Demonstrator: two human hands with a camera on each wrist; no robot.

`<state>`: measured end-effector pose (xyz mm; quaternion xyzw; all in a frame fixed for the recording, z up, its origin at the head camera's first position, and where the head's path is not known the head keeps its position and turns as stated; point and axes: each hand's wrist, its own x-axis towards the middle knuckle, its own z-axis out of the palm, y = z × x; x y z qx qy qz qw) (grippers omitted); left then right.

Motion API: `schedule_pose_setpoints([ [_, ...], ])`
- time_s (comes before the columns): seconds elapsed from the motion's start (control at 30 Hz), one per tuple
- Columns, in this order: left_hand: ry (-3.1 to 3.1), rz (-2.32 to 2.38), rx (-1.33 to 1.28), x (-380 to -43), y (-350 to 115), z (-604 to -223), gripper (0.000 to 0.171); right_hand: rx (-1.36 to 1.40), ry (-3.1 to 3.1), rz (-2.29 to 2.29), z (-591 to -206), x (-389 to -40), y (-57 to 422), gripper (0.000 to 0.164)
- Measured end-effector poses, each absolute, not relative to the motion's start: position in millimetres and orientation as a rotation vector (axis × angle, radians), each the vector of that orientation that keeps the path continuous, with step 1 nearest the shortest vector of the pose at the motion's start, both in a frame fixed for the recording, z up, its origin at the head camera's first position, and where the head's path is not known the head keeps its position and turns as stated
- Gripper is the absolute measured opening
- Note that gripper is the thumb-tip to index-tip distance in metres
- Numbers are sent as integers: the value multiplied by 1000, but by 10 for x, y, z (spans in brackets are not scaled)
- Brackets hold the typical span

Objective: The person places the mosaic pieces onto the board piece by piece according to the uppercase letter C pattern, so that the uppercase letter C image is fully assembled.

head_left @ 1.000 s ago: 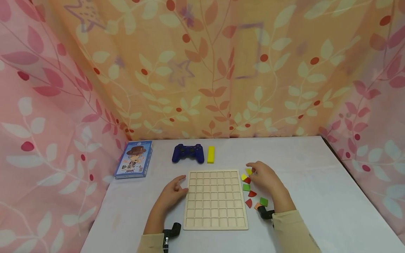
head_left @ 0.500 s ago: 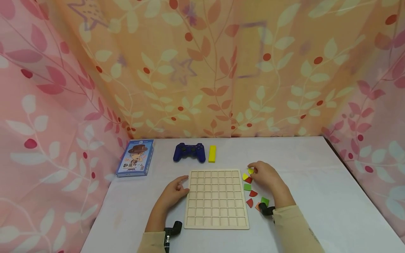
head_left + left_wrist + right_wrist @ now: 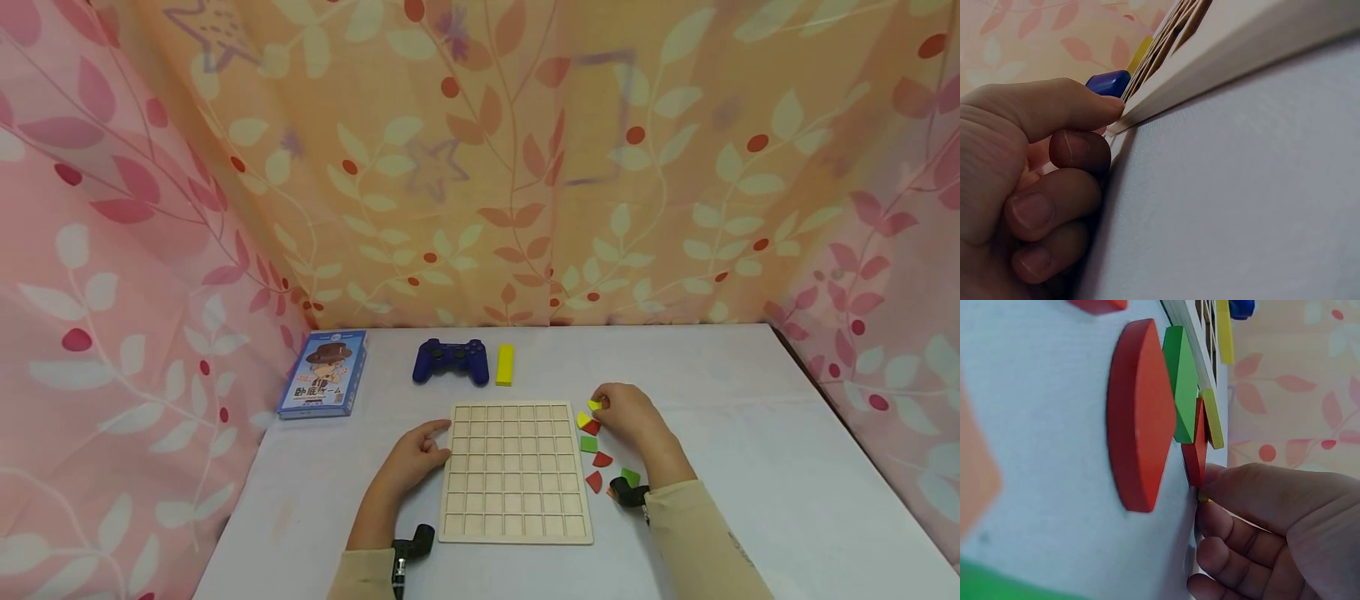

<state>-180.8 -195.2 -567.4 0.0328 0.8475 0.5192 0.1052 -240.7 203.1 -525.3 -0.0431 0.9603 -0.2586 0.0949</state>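
A pale wooden grid board [image 3: 512, 483] lies on the white table. My left hand [image 3: 410, 454] rests at its left side, thumb and index finger touching the edge. In the left wrist view the thumb [image 3: 1066, 109] meets the board's side, while the other fingers are loosely curled. Past the board's upper right corner, my right hand [image 3: 632, 414] pinches a small yellow piece [image 3: 594, 405] between thumb and index finger; most of it is hidden in the right wrist view. Close by lie another yellow piece [image 3: 583, 420], a red piece [image 3: 592, 427] and a green square [image 3: 588, 444].
Two red rounded pieces [image 3: 602, 459], a green piece [image 3: 631, 477] and a partly hidden orange piece [image 3: 611, 493] lie right of the board. Behind it are a blue game controller [image 3: 450, 362] and a yellow block [image 3: 505, 365]. A blue box [image 3: 322, 375] stands back left.
The right fingers have closed in on the yellow piece and now pinch it, the index finger drawn back. The left hand stays at the board's edge. The whole view has shifted slightly.
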Motion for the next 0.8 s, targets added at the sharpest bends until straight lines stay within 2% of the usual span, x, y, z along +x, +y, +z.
schedule_pose_setpoints([
  [0.43,2509,1523,112,-1801,-1949,-5679,54,-78,2851,-802,-5279,-2397,2057,26],
  [0.67,2513,1519,105,-1798,-1945,-5674,54,-106,2882,-883,-5284,-2410,2104,7],
  [0.8,2519,1514,97,-1807,-1950,-5689,54,-100,2869,-845,-5277,-2404,2112,10],
])
